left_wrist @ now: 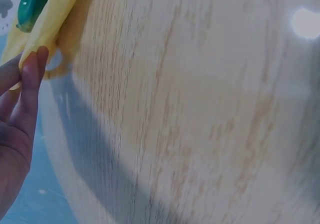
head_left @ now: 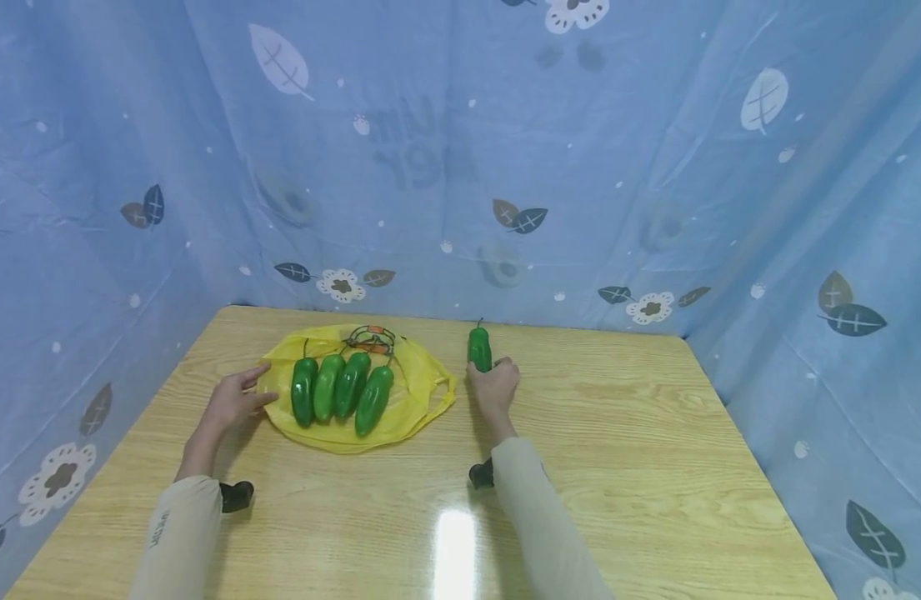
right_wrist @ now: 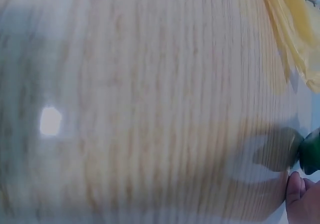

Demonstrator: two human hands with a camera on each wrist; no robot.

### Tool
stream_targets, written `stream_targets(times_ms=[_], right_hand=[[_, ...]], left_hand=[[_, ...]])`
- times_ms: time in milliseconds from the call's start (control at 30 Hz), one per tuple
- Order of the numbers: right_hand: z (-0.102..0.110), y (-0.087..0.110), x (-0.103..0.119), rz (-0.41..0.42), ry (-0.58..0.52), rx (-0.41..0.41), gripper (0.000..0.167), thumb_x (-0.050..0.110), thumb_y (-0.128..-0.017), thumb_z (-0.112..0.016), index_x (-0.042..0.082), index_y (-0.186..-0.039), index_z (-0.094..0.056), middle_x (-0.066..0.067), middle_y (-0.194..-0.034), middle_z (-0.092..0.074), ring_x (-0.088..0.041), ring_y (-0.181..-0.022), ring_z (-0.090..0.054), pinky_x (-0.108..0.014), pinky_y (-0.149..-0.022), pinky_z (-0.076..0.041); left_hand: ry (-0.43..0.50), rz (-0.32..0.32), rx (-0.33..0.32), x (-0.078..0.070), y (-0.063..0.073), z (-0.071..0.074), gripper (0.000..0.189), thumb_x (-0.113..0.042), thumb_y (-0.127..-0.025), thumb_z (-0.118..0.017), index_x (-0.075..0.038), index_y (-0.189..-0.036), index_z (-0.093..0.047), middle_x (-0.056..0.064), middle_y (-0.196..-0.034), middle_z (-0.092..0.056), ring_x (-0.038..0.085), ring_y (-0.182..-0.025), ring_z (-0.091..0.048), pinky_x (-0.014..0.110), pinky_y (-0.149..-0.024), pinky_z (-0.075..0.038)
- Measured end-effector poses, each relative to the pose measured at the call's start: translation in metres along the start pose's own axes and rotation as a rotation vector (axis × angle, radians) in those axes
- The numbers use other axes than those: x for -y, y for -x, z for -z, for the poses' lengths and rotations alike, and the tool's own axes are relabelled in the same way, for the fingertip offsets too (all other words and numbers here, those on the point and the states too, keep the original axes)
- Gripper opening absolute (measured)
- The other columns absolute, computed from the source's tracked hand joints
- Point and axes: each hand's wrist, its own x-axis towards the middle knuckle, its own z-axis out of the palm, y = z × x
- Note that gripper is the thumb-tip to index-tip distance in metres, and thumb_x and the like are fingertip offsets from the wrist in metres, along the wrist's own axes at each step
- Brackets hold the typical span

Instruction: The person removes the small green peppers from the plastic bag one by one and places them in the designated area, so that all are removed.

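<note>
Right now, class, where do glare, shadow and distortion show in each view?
Head view: bright glare on the table near the bottom edge; left wrist view: a glare spot at upper right, a broad shadow, and the table's edge bowed, though straight in the head view; right wrist view: glare at left, a dark patch beside the pepper, perhaps shadow or reflection.

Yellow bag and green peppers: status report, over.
Left hand pinches yellow bag by its edge. Right hand grips one green pepper, right of bag. Four other peppers side by side at bag. No obstacle visible between.
</note>
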Motion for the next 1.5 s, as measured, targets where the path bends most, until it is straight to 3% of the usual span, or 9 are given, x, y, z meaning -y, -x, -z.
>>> stream_targets(times_ms=[233,667,933,1100,1300,1500], right_hand=[[-0.001,0.000,-0.002,-0.023,-0.011,0.010,0.053,0.023,-0.078,-0.075,-0.014,-0.112,-0.058,-0.024,-0.102,-0.058,-0.035,-0.094,-0.057,-0.043,-0.078,-0.053],[0.004,0.003,-0.003,0.006,-0.063,-0.012,0.049,0.023,-0.081,-0.074,-0.014,-0.110,-0.061,-0.025,-0.103,-0.060,-0.037,-0.097,-0.058,-0.046,-0.080,-0.053],[0.010,0.004,-0.003,0.005,-0.303,-0.105,0.037,0.013,-0.086,-0.068,-0.013,-0.111,-0.061,-0.025,-0.105,-0.060,-0.035,-0.096,-0.059,-0.044,-0.083,-0.052],[0.014,0.008,-0.004,0.092,-0.462,-0.160,0.023,0.003,-0.090,-0.063,-0.012,-0.107,-0.064,-0.022,-0.101,-0.063,-0.031,-0.095,-0.062,-0.037,-0.084,-0.054],[0.021,0.025,-0.005,0.147,-0.560,-0.115,0.023,0.007,-0.095,-0.058,-0.008,-0.111,-0.065,-0.018,-0.107,-0.066,-0.027,-0.104,-0.062,-0.028,-0.087,-0.053],[0.040,0.048,0.016,0.194,-0.670,-0.046,0.020,0.000,-0.094,-0.059,-0.013,-0.108,-0.064,-0.025,-0.105,-0.064,-0.034,-0.103,-0.062,-0.024,-0.084,-0.053]], left_hand=[[0.011,-0.009,0.007,0.001,0.000,0.000,0.065,-0.011,-0.093,-0.062,0.007,-0.146,-0.029,0.043,-0.139,-0.030,0.050,-0.115,-0.051,0.049,-0.087,-0.051],[0.018,-0.010,0.004,0.001,0.000,0.000,0.064,-0.010,-0.093,-0.063,0.009,-0.145,-0.030,0.045,-0.136,-0.031,0.047,-0.107,-0.059,0.049,-0.086,-0.051],[0.034,-0.015,0.002,0.004,-0.001,0.000,0.064,-0.010,-0.093,-0.063,0.009,-0.144,-0.030,0.045,-0.135,-0.032,0.036,-0.090,-0.068,0.040,-0.078,-0.056],[0.045,-0.021,-0.002,0.005,-0.002,0.000,0.064,-0.009,-0.092,-0.063,0.009,-0.144,-0.030,0.045,-0.135,-0.032,0.034,-0.089,-0.069,0.035,-0.075,-0.057],[0.050,-0.029,-0.006,0.007,-0.002,-0.001,0.064,-0.009,-0.092,-0.064,0.011,-0.143,-0.031,0.045,-0.134,-0.033,0.037,-0.092,-0.067,0.034,-0.074,-0.057],[0.032,-0.027,0.000,0.007,-0.002,0.000,0.064,-0.011,-0.093,-0.063,0.009,-0.145,-0.030,0.042,-0.139,-0.031,0.049,-0.115,-0.051,0.045,-0.085,-0.053]])
